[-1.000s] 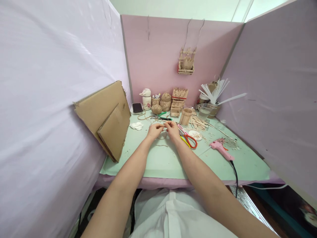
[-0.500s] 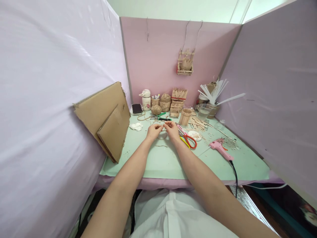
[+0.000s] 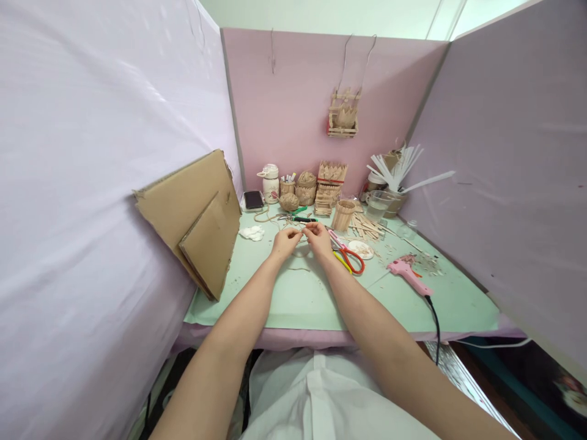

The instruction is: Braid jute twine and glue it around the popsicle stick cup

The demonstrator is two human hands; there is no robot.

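Above the green tabletop (image 3: 302, 305), left hand (image 3: 286, 242) and right hand (image 3: 318, 239) pinch thin twine (image 3: 300, 255) between their fingers (image 3: 296, 234).

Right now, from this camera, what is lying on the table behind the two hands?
Behind the left hand and right hand lie green-handled pliers; farther back is a twine ball. The table directly under the hands is covered.
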